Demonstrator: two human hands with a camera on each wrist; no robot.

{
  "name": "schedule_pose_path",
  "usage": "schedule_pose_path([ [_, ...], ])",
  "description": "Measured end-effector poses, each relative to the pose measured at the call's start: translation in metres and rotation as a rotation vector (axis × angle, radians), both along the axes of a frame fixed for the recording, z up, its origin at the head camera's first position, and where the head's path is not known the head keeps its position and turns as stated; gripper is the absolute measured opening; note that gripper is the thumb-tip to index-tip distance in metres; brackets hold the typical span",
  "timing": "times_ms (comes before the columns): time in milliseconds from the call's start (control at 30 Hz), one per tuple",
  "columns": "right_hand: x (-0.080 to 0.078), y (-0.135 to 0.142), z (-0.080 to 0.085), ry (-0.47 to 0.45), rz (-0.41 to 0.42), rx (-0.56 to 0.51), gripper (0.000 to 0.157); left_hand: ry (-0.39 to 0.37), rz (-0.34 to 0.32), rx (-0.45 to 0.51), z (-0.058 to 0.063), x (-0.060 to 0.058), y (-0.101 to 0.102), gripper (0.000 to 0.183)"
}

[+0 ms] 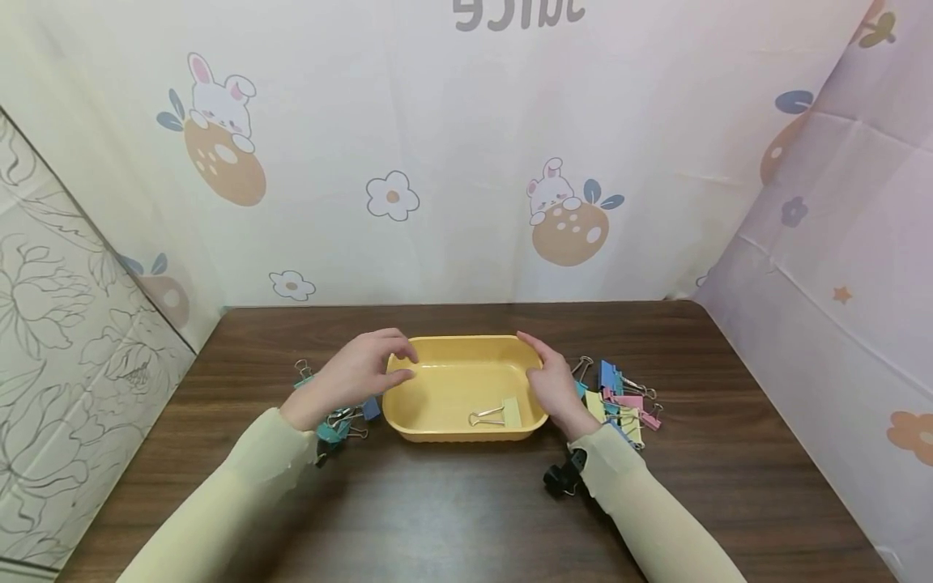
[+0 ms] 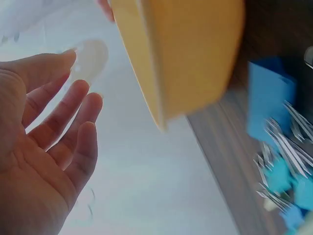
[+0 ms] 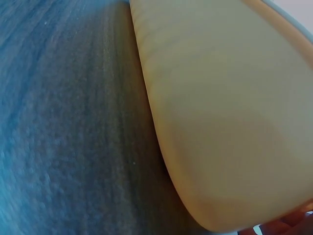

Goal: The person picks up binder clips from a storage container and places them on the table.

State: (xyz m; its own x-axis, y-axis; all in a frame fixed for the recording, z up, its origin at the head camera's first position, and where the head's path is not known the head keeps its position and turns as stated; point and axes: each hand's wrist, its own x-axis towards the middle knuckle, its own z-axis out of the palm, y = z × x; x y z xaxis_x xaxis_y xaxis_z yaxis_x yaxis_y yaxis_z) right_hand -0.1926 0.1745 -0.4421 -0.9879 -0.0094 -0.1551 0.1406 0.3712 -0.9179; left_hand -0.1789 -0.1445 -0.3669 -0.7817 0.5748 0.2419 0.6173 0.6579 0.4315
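A yellow plastic tray [image 1: 437,387] sits on the table, with one pale yellow binder clip [image 1: 513,413] inside near its front right. My right hand [image 1: 557,389] holds the tray's right end, thumb at the rim and fingers along the outside wall. In the right wrist view the tray's side [image 3: 225,107] fills much of the picture, and only a bit of the fingers [image 3: 288,224] shows. At the tray's left end, my left hand [image 1: 353,374] has its fingers loosely bent. The left wrist view shows that left hand [image 2: 54,132] holding nothing, apart from the tray [image 2: 195,54].
Teal and blue binder clips [image 1: 335,429] lie left of the tray, partly hidden by the left hand. Right of it is a pile of blue, pink and yellow binder clips [image 1: 619,401]. A black object [image 1: 561,479] is under the right wrist. A patterned curtain [image 1: 466,162] hangs behind the table.
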Motion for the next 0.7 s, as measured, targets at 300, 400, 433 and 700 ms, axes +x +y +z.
schedule_pose_path([
  [300,0.0,-0.001,-0.001,0.018,0.004,0.0,0.07,-0.002,-0.191,-0.11,0.004,-0.01,0.052,0.016],
  [400,0.0,-0.001,-0.002,0.017,0.007,0.008,0.071,0.005,-0.259,-0.165,0.001,-0.012,0.068,0.018],
  [433,0.0,0.0,-0.002,0.018,0.004,0.013,0.07,0.012,-0.281,-0.194,-0.001,-0.012,0.073,0.019],
  [700,0.0,0.001,-0.002,0.044,0.007,0.03,0.07,-0.001,-0.366,-0.284,-0.018,-0.014,0.107,0.035],
])
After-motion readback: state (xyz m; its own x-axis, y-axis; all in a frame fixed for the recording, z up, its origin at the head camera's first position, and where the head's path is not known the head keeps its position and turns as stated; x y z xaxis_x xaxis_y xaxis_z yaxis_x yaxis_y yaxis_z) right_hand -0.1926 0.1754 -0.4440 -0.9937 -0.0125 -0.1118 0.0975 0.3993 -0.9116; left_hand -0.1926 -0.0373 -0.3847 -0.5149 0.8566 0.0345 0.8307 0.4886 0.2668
